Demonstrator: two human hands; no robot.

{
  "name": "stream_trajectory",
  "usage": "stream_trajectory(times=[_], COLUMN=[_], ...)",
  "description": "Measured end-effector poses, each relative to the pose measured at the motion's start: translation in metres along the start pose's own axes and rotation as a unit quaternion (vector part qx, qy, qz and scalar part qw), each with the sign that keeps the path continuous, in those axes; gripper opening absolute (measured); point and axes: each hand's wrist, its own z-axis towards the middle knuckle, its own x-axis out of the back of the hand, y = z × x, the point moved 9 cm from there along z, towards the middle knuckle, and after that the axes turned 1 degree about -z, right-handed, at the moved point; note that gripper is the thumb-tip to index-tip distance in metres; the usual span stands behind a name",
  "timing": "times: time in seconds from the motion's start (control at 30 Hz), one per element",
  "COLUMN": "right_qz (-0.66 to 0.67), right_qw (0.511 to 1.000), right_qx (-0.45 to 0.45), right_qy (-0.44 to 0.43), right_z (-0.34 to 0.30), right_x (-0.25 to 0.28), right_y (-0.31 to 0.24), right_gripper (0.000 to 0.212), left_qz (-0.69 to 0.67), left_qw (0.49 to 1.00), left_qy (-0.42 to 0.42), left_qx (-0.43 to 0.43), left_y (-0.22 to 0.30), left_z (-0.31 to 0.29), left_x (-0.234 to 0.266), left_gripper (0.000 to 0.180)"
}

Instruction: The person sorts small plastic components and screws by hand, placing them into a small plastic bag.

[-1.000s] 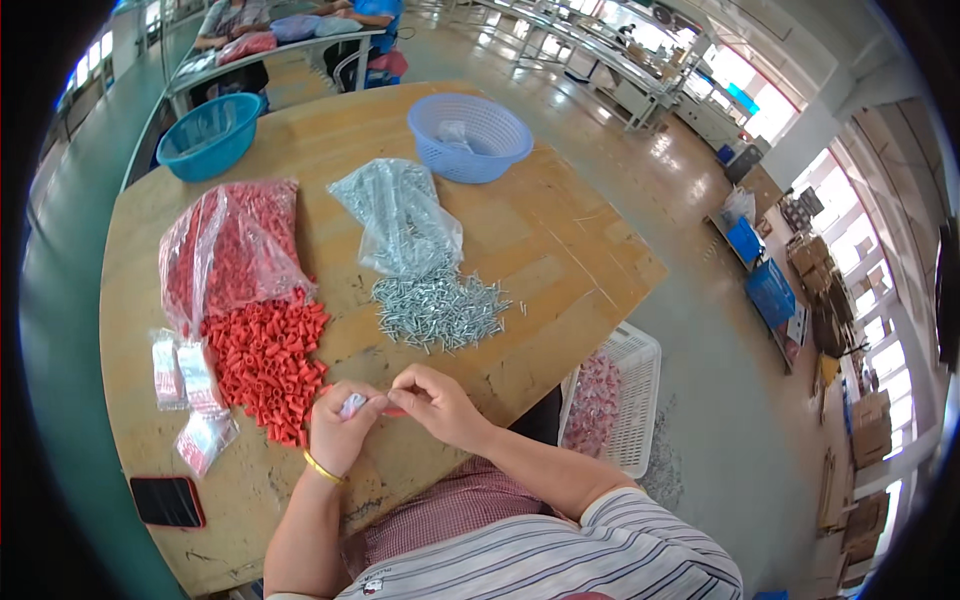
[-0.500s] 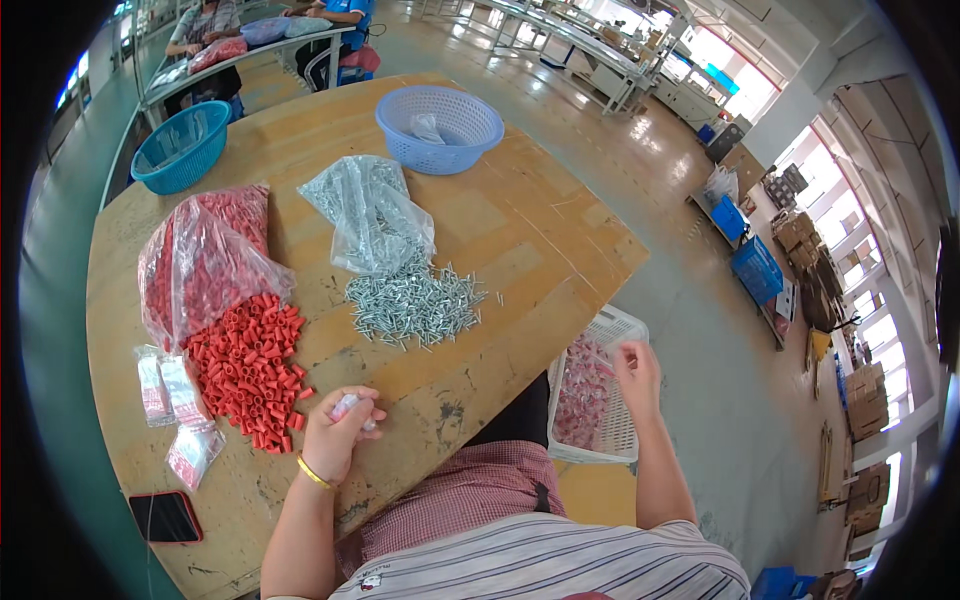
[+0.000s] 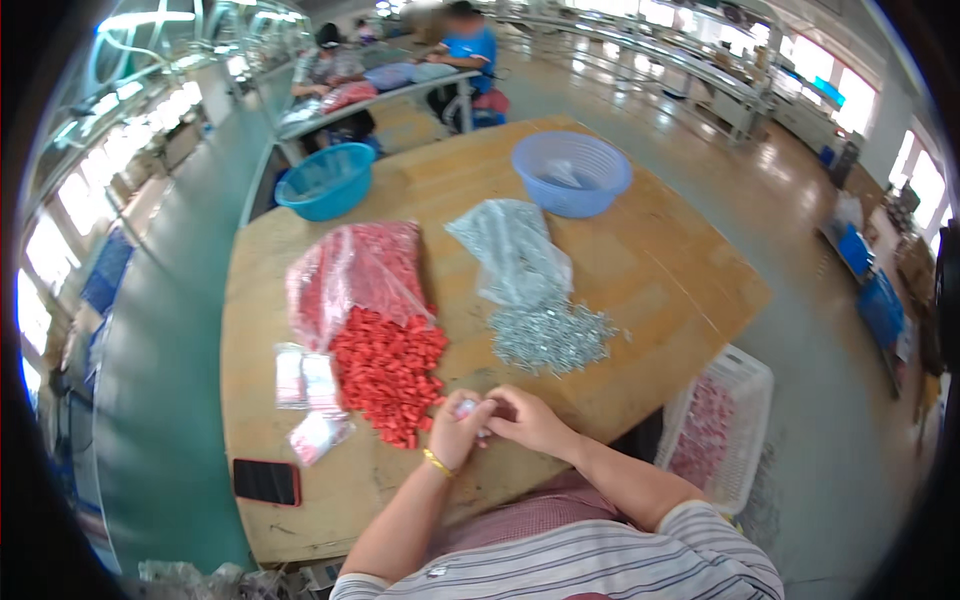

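My left hand (image 3: 458, 432), with a yellow bracelet at its wrist, is closed around a crumpled small plastic bag (image 3: 466, 408), whitish with a hint of pink. The fingers of my right hand (image 3: 530, 420) are pinched together against the left fingers, beside the bag; what they grip is hidden. Just left of the hands lies a heap of short red plastic tubes (image 3: 390, 370), spilling from a large clear bag (image 3: 355, 265). Beyond the hands, a pile of silver screws (image 3: 550, 338) spreads from another clear bag (image 3: 515, 250).
Small flat plastic packets (image 3: 318, 385) and a dark phone (image 3: 266, 482) lie at the table's left. Two baskets, teal (image 3: 328, 185) and lavender (image 3: 572, 178), stand at the far edge. A white crate (image 3: 745, 430) of small red-filled packets sits below the right edge. Two people work at another table.
My right hand has come from over the white crate to meet my left hand above the table. The left hand still holds the crumpled bag. The whole view has swung left.
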Motion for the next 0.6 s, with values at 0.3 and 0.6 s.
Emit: stream_trajectory(times=[0.3,0.6], right_qz=[-0.117,-0.009], right_qw=[0.987,0.981], right_qx=[0.107,0.136], right_qy=[0.04,0.141], right_z=[-0.012,0.0], right_x=[0.002,0.031], right_y=[-0.042,0.001], right_gripper=[0.01,0.018], left_qz=[0.053,0.228], left_qw=[0.998,0.973], left_qy=[-0.02,0.024], left_qx=[0.012,0.035], left_y=[0.027,0.013], left_z=[-0.018,-0.007], left_x=[-0.008,-0.002], left_gripper=[0.018,0.016])
